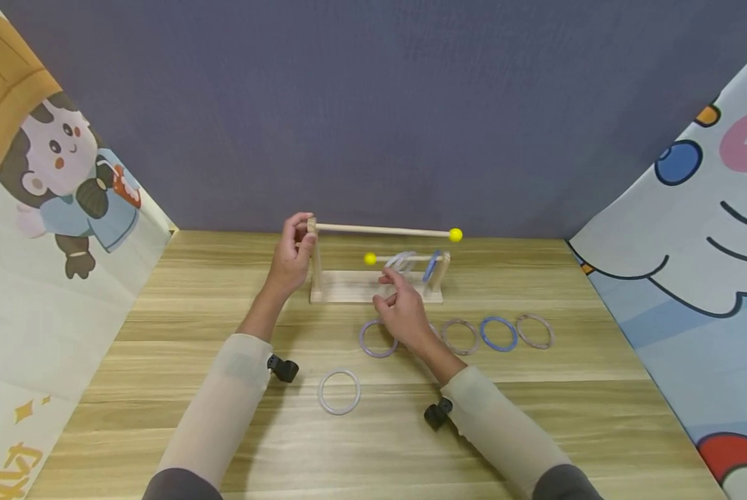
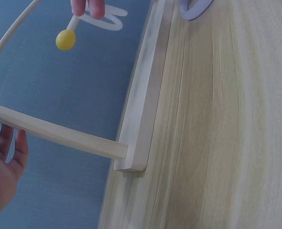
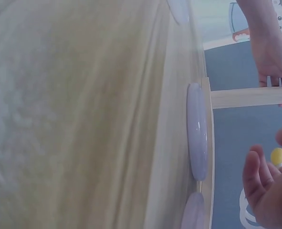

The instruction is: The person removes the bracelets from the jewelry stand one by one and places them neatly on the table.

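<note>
A wooden stand (image 1: 373,286) has two posts, each bearing a horizontal rod with a yellow ball at its tip. My left hand (image 1: 294,257) holds the top of the taller left post (image 2: 59,132), thumb in front and fingers behind. On the lower rod hang white rings (image 1: 401,261) and, nearer the right post, a blue ring (image 1: 431,267). My right hand (image 1: 403,312) is just in front of the white rings, its fingers loosely bent. In the right wrist view, thumb and fingers (image 3: 253,176) are apart with nothing between them.
A purple ring (image 1: 379,355) lies before the stand, a white ring (image 1: 339,413) closer to me. Rightward lie a pinkish ring (image 1: 463,353), a blue ring (image 1: 501,349) and a beige ring (image 1: 552,337). Another ring is partly hidden under my right wrist. A grey wall (image 1: 373,118) rises behind.
</note>
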Action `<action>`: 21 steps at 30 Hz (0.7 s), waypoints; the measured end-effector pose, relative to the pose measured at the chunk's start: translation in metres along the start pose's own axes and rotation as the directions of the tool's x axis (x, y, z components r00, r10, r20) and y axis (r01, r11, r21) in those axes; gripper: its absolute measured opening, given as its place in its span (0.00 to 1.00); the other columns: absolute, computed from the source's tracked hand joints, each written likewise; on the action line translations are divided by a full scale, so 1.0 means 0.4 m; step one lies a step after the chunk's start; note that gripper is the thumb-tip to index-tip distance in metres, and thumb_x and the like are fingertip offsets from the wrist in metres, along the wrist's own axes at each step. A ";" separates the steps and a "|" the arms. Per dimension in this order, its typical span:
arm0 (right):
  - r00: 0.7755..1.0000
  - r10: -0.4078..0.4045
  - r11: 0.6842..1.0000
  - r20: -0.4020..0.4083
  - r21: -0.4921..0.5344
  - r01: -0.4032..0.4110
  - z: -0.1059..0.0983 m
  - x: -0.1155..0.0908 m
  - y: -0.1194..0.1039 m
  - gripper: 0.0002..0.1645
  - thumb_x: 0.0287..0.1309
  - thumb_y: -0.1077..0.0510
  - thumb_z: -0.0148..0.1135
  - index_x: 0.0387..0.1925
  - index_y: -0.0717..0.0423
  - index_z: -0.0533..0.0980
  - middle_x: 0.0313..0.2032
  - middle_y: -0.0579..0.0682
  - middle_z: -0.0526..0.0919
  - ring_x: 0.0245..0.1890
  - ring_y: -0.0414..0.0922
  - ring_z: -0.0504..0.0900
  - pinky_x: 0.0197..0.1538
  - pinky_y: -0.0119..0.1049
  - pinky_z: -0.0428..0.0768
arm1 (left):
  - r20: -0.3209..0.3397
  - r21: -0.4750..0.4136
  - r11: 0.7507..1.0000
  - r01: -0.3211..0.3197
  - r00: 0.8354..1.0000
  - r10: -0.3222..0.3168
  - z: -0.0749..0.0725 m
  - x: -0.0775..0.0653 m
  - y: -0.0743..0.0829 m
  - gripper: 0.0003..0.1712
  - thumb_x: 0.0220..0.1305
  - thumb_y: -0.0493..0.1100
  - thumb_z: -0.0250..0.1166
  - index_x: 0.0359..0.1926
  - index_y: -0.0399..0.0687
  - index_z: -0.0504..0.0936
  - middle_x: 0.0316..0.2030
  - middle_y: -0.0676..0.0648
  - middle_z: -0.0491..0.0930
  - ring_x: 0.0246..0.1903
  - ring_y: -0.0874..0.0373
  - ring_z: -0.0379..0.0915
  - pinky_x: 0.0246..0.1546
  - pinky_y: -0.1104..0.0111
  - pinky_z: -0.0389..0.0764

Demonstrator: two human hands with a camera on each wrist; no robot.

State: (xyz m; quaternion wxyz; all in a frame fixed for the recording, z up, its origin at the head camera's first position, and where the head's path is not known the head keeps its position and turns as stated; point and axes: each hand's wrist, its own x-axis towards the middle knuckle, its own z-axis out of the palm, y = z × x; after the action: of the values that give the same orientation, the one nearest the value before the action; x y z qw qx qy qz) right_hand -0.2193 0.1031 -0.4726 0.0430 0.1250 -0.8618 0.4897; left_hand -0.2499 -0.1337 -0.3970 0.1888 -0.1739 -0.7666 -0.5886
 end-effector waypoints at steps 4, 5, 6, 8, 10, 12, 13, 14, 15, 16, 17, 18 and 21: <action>1.000 0.010 1.000 -0.027 0.003 -0.010 0.002 0.000 -0.001 0.39 0.62 0.59 0.64 0.73 0.57 0.63 0.62 0.56 0.80 0.32 0.45 0.86 0.34 0.34 0.84 | 0.005 0.000 1.000 0.003 1.000 -0.003 0.000 0.001 -0.001 0.22 0.78 0.34 0.51 0.66 0.27 0.63 0.44 0.32 0.74 0.36 0.65 0.66 0.34 0.76 0.72; 0.999 0.012 1.000 -0.032 0.003 -0.012 0.003 0.000 -0.001 0.39 0.62 0.60 0.64 0.73 0.57 0.63 0.62 0.56 0.80 0.32 0.45 0.87 0.34 0.34 0.84 | 0.005 0.001 1.000 0.001 1.000 -0.001 0.000 0.001 -0.001 0.22 0.78 0.34 0.51 0.66 0.27 0.63 0.44 0.33 0.74 0.36 0.66 0.66 0.34 0.76 0.72; 0.999 0.015 1.000 -0.038 0.003 -0.015 0.004 0.000 -0.001 0.39 0.62 0.60 0.64 0.73 0.56 0.63 0.62 0.57 0.81 0.32 0.46 0.87 0.34 0.34 0.84 | 0.006 0.002 1.000 0.000 1.000 0.000 0.000 0.001 -0.002 0.22 0.78 0.34 0.51 0.66 0.27 0.63 0.44 0.33 0.74 0.36 0.66 0.66 0.34 0.76 0.72; 0.999 0.024 1.000 -0.046 0.006 -0.023 0.006 0.001 -0.001 0.40 0.62 0.60 0.63 0.74 0.55 0.62 0.62 0.57 0.80 0.32 0.46 0.86 0.34 0.35 0.84 | 0.008 0.003 1.000 -0.005 1.000 0.005 -0.001 0.001 -0.003 0.21 0.78 0.34 0.50 0.66 0.27 0.63 0.44 0.34 0.73 0.36 0.66 0.65 0.34 0.76 0.72; 0.998 0.034 0.999 -0.053 0.015 -0.033 0.008 0.001 -0.002 0.40 0.62 0.60 0.64 0.74 0.54 0.62 0.63 0.56 0.80 0.32 0.46 0.86 0.33 0.35 0.84 | 0.009 0.002 1.000 -0.008 1.000 0.008 0.000 0.001 -0.004 0.21 0.78 0.34 0.50 0.66 0.27 0.63 0.44 0.34 0.73 0.36 0.66 0.65 0.34 0.76 0.71; 0.997 0.042 0.999 -0.060 0.025 -0.041 0.011 0.001 -0.005 0.40 0.62 0.61 0.63 0.74 0.53 0.62 0.64 0.55 0.79 0.32 0.46 0.86 0.32 0.35 0.84 | 0.010 0.000 1.000 -0.005 1.000 0.005 0.000 0.001 -0.003 0.21 0.78 0.34 0.50 0.66 0.27 0.62 0.44 0.33 0.73 0.36 0.66 0.65 0.34 0.76 0.71; 0.997 0.046 0.999 -0.063 0.031 -0.044 0.012 0.000 -0.006 0.41 0.61 0.61 0.63 0.74 0.53 0.62 0.65 0.55 0.79 0.32 0.46 0.86 0.31 0.35 0.84 | 0.010 0.001 1.000 -0.004 1.000 0.004 0.000 0.001 -0.004 0.21 0.78 0.34 0.50 0.66 0.28 0.62 0.44 0.32 0.73 0.36 0.66 0.65 0.34 0.76 0.71; 0.997 0.050 0.998 -0.066 0.035 -0.048 0.013 -0.001 -0.008 0.41 0.61 0.61 0.63 0.75 0.53 0.62 0.65 0.54 0.78 0.31 0.45 0.86 0.31 0.35 0.84 | 0.009 0.000 1.000 -0.003 1.000 0.003 0.000 0.001 -0.005 0.21 0.78 0.34 0.50 0.66 0.28 0.62 0.44 0.32 0.73 0.36 0.65 0.65 0.35 0.76 0.72; 0.996 0.054 0.998 -0.069 0.036 -0.052 0.014 -0.001 -0.008 0.41 0.61 0.61 0.63 0.75 0.53 0.62 0.66 0.53 0.77 0.31 0.45 0.86 0.30 0.34 0.84 | 0.009 0.001 1.000 -0.001 1.000 0.001 0.000 0.001 -0.006 0.21 0.78 0.34 0.50 0.66 0.28 0.63 0.44 0.31 0.74 0.36 0.65 0.65 0.35 0.76 0.72; 0.996 0.058 0.998 -0.072 0.035 -0.055 0.016 -0.002 -0.010 0.41 0.61 0.61 0.63 0.75 0.53 0.62 0.67 0.53 0.76 0.31 0.44 0.86 0.30 0.34 0.84 | 0.008 0.002 1.000 -0.001 1.000 0.001 0.001 0.001 -0.007 0.21 0.78 0.34 0.50 0.66 0.28 0.63 0.44 0.31 0.74 0.36 0.65 0.66 0.35 0.76 0.72; 0.995 0.059 0.998 -0.075 0.035 -0.057 0.017 -0.002 -0.010 0.41 0.61 0.61 0.63 0.75 0.54 0.61 0.67 0.53 0.76 0.30 0.43 0.86 0.29 0.34 0.84 | 0.007 0.003 1.000 -0.002 1.000 0.002 0.001 0.001 -0.009 0.21 0.78 0.34 0.50 0.66 0.28 0.63 0.44 0.31 0.74 0.36 0.65 0.66 0.35 0.76 0.72; 0.995 0.063 0.998 -0.078 0.034 -0.060 0.019 -0.002 -0.011 0.41 0.62 0.60 0.62 0.75 0.54 0.62 0.68 0.53 0.75 0.30 0.43 0.86 0.29 0.34 0.84 | 0.006 0.004 1.000 -0.007 1.000 0.007 0.001 0.001 -0.010 0.21 0.78 0.34 0.50 0.66 0.28 0.63 0.44 0.31 0.74 0.36 0.66 0.66 0.35 0.76 0.72; 0.994 0.068 0.998 -0.080 0.024 -0.066 0.023 -0.001 -0.013 0.40 0.63 0.59 0.61 0.75 0.55 0.61 0.70 0.54 0.73 0.29 0.41 0.85 0.28 0.33 0.83 | 0.005 0.004 1.000 -0.016 1.000 0.016 0.002 0.001 -0.013 0.21 0.78 0.33 0.50 0.66 0.28 0.63 0.44 0.31 0.74 0.36 0.66 0.66 0.34 0.76 0.73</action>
State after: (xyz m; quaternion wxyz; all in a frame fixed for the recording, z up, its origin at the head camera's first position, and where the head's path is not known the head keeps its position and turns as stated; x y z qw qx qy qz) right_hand -0.2170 0.0929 -0.4732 0.0602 0.0764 -0.8579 0.5046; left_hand -0.2528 -0.1343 -0.4013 0.1921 -0.1811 -0.7667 -0.5852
